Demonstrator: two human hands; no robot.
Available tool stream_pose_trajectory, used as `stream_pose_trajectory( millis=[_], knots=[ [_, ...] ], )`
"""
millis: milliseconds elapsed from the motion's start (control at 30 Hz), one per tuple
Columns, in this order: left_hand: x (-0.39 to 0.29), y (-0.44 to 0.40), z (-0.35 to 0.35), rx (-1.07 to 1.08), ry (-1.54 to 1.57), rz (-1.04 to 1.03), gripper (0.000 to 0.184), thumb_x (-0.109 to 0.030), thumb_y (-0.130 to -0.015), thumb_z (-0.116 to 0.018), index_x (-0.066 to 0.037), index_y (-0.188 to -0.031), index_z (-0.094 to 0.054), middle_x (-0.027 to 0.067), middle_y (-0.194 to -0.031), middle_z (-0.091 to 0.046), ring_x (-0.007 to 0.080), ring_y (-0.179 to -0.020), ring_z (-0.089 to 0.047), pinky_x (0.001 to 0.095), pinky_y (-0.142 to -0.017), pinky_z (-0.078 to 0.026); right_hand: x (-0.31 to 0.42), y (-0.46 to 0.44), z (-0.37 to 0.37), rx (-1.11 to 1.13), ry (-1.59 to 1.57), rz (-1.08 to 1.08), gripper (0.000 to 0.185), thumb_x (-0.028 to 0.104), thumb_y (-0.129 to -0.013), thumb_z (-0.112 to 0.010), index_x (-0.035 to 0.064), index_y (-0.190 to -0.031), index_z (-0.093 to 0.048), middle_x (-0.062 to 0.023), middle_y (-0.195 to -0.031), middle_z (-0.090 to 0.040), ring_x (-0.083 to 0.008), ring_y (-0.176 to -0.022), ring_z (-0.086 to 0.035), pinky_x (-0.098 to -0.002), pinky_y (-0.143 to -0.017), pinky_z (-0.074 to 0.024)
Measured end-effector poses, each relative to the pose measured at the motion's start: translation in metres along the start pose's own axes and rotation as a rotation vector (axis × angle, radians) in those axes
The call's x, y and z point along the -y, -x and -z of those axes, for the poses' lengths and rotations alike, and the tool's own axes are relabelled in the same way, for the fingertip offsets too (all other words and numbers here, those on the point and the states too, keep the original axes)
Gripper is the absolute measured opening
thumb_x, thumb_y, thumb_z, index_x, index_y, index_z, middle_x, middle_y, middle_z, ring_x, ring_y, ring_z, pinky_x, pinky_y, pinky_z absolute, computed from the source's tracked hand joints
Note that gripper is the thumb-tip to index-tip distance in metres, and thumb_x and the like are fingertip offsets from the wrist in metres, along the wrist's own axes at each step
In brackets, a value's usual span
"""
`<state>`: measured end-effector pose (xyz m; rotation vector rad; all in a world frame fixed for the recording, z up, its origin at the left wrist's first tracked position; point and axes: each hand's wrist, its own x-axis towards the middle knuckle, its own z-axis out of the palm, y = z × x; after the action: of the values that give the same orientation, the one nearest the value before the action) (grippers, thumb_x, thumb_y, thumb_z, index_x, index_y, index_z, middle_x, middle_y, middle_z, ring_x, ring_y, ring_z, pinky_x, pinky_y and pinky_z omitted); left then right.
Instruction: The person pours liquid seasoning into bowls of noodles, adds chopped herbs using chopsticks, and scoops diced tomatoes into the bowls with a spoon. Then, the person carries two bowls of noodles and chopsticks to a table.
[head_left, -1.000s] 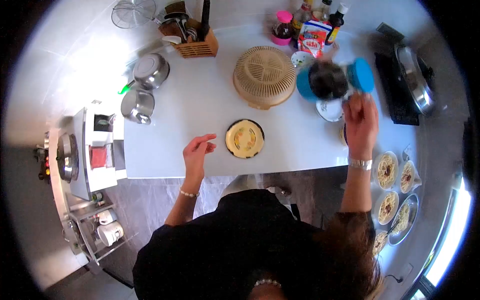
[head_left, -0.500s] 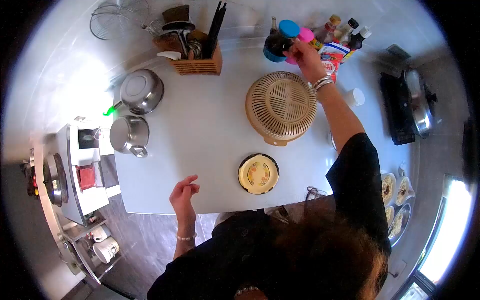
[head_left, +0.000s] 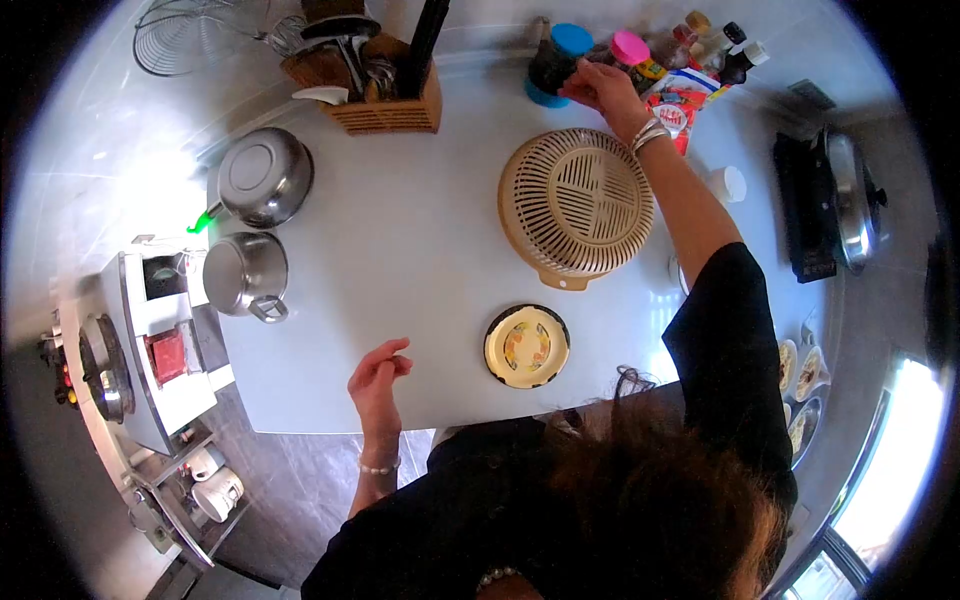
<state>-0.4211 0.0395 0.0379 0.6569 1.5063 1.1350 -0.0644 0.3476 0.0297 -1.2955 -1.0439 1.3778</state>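
Note:
My right hand reaches to the back of the table, its fingers drawn together in front of a dark jar with a blue lid. Whether the fingertips touch the jar or hold something small cannot be made out. A jar with a pink lid stands just behind that hand. Below my right wrist, a beige slotted basket lies upside down. My left hand hovers over the front edge of the table, fingers loosely bent and apart, with nothing in it. Nearest to it on the right is a small cream plate with a dark rim.
Two steel pots lie upturned at the left. A wooden utensil holder stands at the back. Several sauce bottles and a red packet fill the back right, with a white cup nearer. A lidded pan is far right.
The head view has shifted slightly, so the table things appear moved a little. My right hand stays by the blue-lidded jar, and my left hand has moved slightly up and right.

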Motion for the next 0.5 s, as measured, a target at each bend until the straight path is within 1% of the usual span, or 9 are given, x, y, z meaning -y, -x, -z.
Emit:
stream_pose_trajectory(
  millis=[100, 133, 200, 300, 333, 367, 433, 500],
  knots=[
    [-0.003, -0.006, -0.008, 0.078, -0.007, -0.042, 0.019, 0.003, -0.078, -0.042, 0.002, -0.088, -0.059, 0.0116, -0.093, -0.06, 0.0128, -0.069, -0.054, 0.0267, -0.066, -0.047, 0.003, 0.002, -0.002, -0.022, -0.019, -0.022, 0.03, 0.024, -0.086, -0.047, -0.0049, -0.084, -0.055, -0.0143, -0.081, -0.06, -0.021, -0.073, -0.06, -0.0299, -0.07, -0.0496],
    [-0.003, -0.007, -0.012, 0.108, 0.014, -0.04, 0.02, 0.002, -0.079, -0.042, 0.002, -0.089, -0.059, 0.0112, -0.093, -0.06, 0.0128, -0.069, -0.054, 0.0265, -0.067, -0.046, 0.006, 0.003, -0.001, -0.025, 0.031, -0.056, 0.029, 0.023, -0.087, -0.047, -0.005, -0.092, -0.053, -0.0135, -0.086, -0.059, -0.0202, -0.076, -0.06, -0.029, -0.072, -0.0491],
    [-0.003, -0.012, -0.022, 0.167, 0.062, -0.05, 0.02, 0.002, -0.079, -0.043, 0.001, -0.089, -0.059, 0.0105, -0.093, -0.061, 0.0127, -0.069, -0.054, 0.0263, -0.067, -0.046, 0.015, 0.007, 0.002, -0.027, 0.134, -0.111, 0.034, 0.022, -0.087, -0.047, -0.0051, -0.108, -0.049, -0.012, -0.096, -0.057, -0.0187, -0.083, -0.06, -0.0271, -0.077, -0.048],
    [-0.004, -0.026, -0.043, 0.248, -0.021, -0.064, 0.02, 0.0, -0.079, -0.044, 0.0, -0.092, -0.059, 0.0096, -0.093, -0.061, 0.012, -0.071, -0.055, 0.0247, -0.067, -0.046, 0.023, 0.028, 0.014, -0.032, 0.199, -0.017, 0.036, 0.019, -0.087, -0.046, -0.0045, -0.114, -0.046, -0.01, -0.095, -0.058, -0.0154, -0.08, -0.06, -0.0244, -0.07, -0.0484],
    [-0.005, -0.032, -0.051, 0.282, -0.046, -0.051, 0.021, -0.001, -0.079, -0.045, 0.001, -0.095, -0.059, 0.0091, -0.094, -0.061, 0.0122, -0.074, -0.056, 0.025, -0.07, -0.045, 0.03, 0.047, 0.014, -0.083, 0.29, 0.081, 0.03, 0.021, -0.087, -0.045, -0.0032, -0.103, -0.051, -0.0099, -0.09, -0.059, -0.0165, -0.075, -0.06, -0.0256, -0.066, -0.0485],
    [-0.007, -0.042, -0.061, 0.318, -0.071, -0.037, 0.023, -0.002, -0.079, -0.046, 0.001, -0.098, -0.058, 0.0087, -0.094, -0.061, 0.0124, -0.077, -0.056, 0.0253, -0.073, -0.045, 0.036, 0.068, 0.014, -0.137, 0.381, 0.178, 0.028, 0.023, -0.087, -0.045, -0.0018, -0.093, -0.056, -0.0098, -0.085, -0.061, -0.0176, -0.069, -0.06, -0.0268, -0.061, -0.0486],
    [-0.023, -0.06, -0.092, 0.318, -0.346, 0.016, 0.032, -0.004, -0.079, -0.047, 0.002, -0.109, -0.052, 0.0106, -0.107, -0.056, 0.016, -0.095, -0.054, 0.0268, -0.085, -0.041, 0.032, 0.108, 0.033, -0.095, 0.676, 0.136, 0.034, 0.027, -0.088, -0.043, -0.0028, -0.101, -0.054, -0.0111, -0.089, -0.06, -0.0197, -0.076, -0.059, -0.0303, -0.068, -0.0469],
    [-0.003, -0.087, -0.114, 0.406, -0.182, -0.207, 0.042, -0.008, -0.079, -0.049, 0.0, -0.12, -0.043, 0.012, -0.122, -0.046, 0.0202, -0.113, -0.043, 0.0287, -0.094, -0.033, 0.013, 0.138, 0.05, -0.084, 0.82, 0.156, 0.038, 0.03, -0.088, -0.042, -0.0024, -0.105, -0.052, -0.0116, -0.092, -0.06, -0.0215, -0.084, -0.057, -0.0315, -0.074, -0.0441]
  ],
)
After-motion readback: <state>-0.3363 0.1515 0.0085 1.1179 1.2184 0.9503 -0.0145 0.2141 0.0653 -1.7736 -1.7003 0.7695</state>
